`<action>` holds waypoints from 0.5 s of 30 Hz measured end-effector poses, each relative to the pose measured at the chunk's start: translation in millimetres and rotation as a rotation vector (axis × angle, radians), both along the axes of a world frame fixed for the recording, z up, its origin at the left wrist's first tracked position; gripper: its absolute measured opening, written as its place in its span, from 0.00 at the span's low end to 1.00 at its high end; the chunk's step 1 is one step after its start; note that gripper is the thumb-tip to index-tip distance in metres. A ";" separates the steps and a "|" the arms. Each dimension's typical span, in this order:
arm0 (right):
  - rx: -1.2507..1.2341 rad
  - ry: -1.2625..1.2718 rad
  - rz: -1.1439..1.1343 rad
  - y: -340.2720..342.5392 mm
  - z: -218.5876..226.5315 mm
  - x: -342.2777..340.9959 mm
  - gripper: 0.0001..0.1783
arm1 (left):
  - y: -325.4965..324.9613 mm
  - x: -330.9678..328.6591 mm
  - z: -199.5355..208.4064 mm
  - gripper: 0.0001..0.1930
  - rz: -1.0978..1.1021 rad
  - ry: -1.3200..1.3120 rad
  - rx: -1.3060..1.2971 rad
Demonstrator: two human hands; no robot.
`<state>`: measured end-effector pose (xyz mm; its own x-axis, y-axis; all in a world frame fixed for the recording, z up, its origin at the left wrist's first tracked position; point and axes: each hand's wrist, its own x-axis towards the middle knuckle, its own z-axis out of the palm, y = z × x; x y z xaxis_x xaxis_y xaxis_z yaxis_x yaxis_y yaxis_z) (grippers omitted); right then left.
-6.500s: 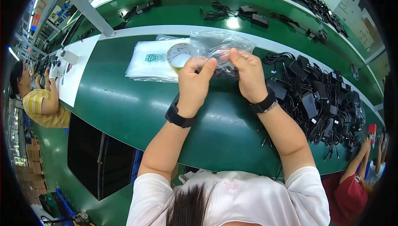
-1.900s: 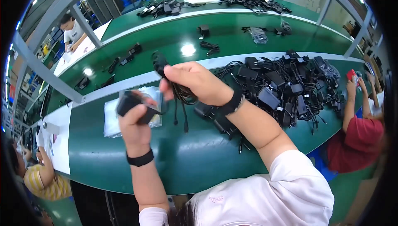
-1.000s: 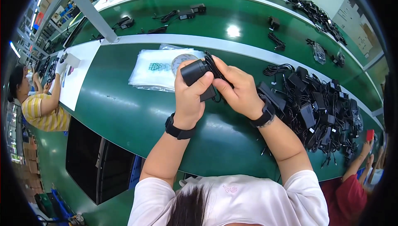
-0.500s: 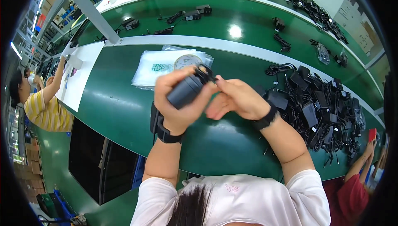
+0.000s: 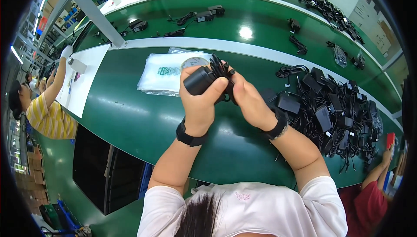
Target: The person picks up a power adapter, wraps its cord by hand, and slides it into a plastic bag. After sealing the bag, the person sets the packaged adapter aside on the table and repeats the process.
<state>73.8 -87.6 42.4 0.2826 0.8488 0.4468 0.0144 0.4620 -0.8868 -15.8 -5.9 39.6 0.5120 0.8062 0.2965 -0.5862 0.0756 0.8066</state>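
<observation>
My left hand (image 5: 197, 113) is wrapped round a black power adapter (image 5: 196, 82), held above the green table in front of me. Its black cable (image 5: 219, 66) is gathered in a coiled bundle against the adapter, between both hands. My right hand (image 5: 251, 102) closes on the right side of that cable bundle; its fingertips are partly hidden behind the cable. Just beyond my hands lies a stack of clear plastic bags (image 5: 152, 74) with green print. A round, pale ring-like thing (image 5: 194, 61) rests on the bags, half covered by my left hand.
A large heap of black adapters with cables (image 5: 323, 117) covers the table's right side. Past the white ledge (image 5: 182, 42), a green line carries several adapters (image 5: 204, 16). A grey post (image 5: 93, 11) rises at left. People sit at left, right and far side.
My left wrist has turned, bringing the adapter a little up and to the right. My right hand has moved in from loosely spread fingers and closed on the cable bundle.
</observation>
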 end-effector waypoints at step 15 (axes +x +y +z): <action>0.035 0.156 -0.493 -27.5 35.8 65.4 0.20 | 90.5 -37.5 -8.8 0.26 0.463 0.558 0.361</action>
